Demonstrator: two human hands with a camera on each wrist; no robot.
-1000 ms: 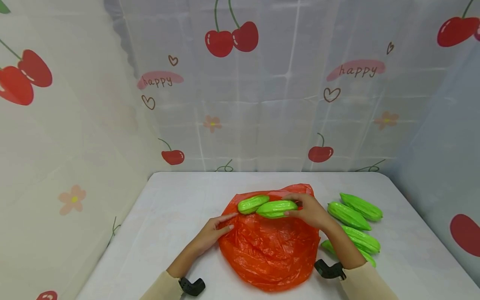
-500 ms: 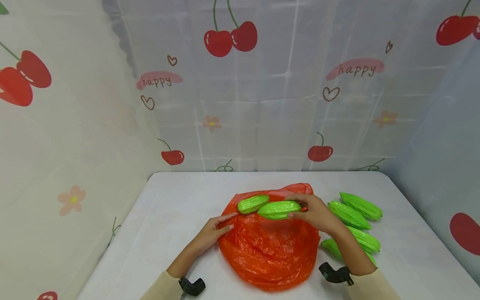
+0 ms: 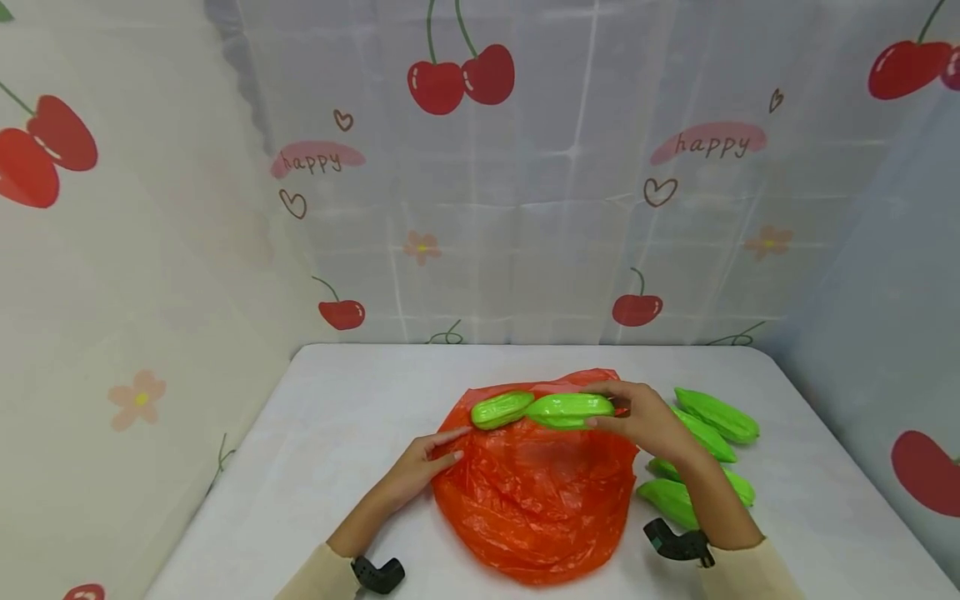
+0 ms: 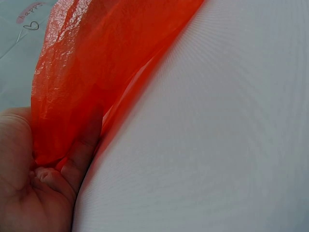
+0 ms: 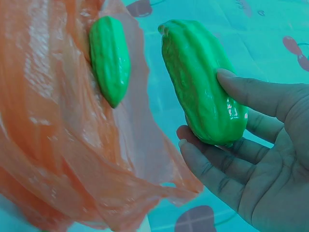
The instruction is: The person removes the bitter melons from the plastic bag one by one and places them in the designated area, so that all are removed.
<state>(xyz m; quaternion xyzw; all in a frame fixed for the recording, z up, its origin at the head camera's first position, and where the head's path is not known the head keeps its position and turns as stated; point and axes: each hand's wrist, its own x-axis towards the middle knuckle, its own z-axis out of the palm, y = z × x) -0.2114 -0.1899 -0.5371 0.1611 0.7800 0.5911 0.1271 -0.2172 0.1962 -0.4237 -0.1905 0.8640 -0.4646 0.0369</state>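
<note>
A red plastic bag [image 3: 532, 508] lies spread in the middle of the white table. My left hand [image 3: 412, 471] holds its left edge; the left wrist view has the red film [image 4: 91, 63] running between thumb and fingers. Near the bag's far edge rests one glossy green bitter melon [image 3: 501, 409], seen also in the right wrist view. Just right of it, my right hand [image 3: 637, 412] grips a second bitter melon [image 5: 198, 82] by one end, thumb on one side and fingers underneath. This held melon is over the bag, with its tip close to the first one.
Several more bitter melons [image 3: 716, 415] lie at the right of the table [image 3: 360, 392], partly hidden behind my right forearm. A cherry-print curtain [image 3: 495, 250] hangs behind the table and along both sides.
My right hand has shifted right and slightly upward with its bitter melon, which now lies more level in the head view. The left hand and the other melon stay about where they were.
</note>
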